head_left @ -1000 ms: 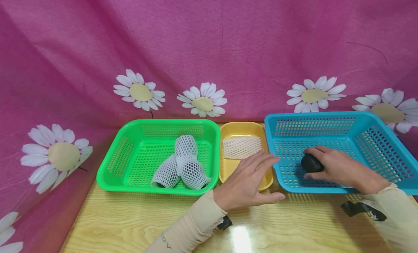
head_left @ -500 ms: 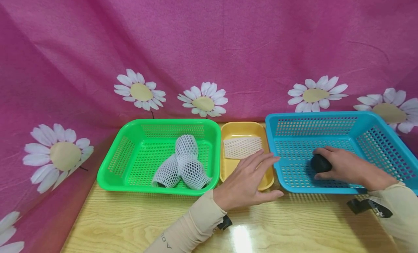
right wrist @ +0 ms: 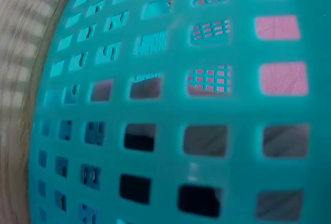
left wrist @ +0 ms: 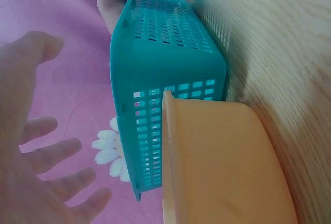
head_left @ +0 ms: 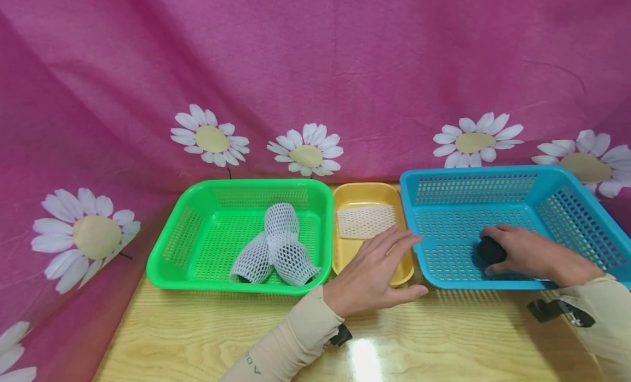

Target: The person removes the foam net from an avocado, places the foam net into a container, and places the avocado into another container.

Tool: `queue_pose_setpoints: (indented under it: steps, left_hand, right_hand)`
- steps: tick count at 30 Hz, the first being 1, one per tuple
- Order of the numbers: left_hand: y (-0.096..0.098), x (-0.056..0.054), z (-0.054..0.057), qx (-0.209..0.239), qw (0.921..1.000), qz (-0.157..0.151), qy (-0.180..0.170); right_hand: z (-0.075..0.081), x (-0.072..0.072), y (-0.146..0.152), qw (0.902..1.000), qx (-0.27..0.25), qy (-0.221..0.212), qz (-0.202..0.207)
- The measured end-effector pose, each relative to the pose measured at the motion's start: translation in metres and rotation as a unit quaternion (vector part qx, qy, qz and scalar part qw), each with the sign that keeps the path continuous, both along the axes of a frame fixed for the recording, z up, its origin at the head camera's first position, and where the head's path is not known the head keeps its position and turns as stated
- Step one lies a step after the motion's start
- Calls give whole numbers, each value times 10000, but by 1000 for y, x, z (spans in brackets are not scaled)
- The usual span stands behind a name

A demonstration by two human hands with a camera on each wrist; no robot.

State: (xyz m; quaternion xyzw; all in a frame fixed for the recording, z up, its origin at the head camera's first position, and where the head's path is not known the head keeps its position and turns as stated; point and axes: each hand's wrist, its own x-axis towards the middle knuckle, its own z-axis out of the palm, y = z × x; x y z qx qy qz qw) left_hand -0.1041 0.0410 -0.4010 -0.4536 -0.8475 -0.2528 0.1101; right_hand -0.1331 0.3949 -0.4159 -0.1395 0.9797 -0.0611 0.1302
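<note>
Inside the blue basket (head_left: 443, 228), my right hand (head_left: 534, 254) grips a dark, rounded object (head_left: 491, 251) low over the basket floor. Its kind is not clear, since my fingers cover part of it; the right wrist view shows it only as black patches behind the perforated wall. My left hand (head_left: 370, 275) hovers over the near edge of the yellow tray (head_left: 345, 256), fingers extended and nothing held. A flat white foam net sleeve (head_left: 366, 222) lies in that tray. In the left wrist view, the left thumb and fingers (left wrist: 54, 157) are spread beside the tray.
A green basket (head_left: 170, 245) at the left holds three foam-netted items (head_left: 281, 223), with something dark at the open ends. All three containers stand side by side on a wooden table (head_left: 207, 327). A pink curtain (head_left: 384, 86) with daisies hangs behind them.
My right hand has moved to the right within the blue basket, carrying the dark object along. The left hand has stayed practically still over the yellow tray.
</note>
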Motion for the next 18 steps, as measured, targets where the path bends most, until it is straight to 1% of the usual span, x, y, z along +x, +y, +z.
queue_pose_setpoints:
  steps: [5,10,15,18]
  left_hand:
    - [-1,0,1,2,10000,-2,63]
    - [-3,-1,1,-33,10000,19,85]
    - [-6,-1,3,-169,9997,114,133]
    - [-8,-1,4,-248,9994,179,184]
  right_hand:
    - [1,1,1,9998,128,-155,-48]
    - [5,3,0,9999,80,-114,75]
    - [10,5,-2,9997,55,-111,191]
    - [13,5,-5,9997,83,-126,182]
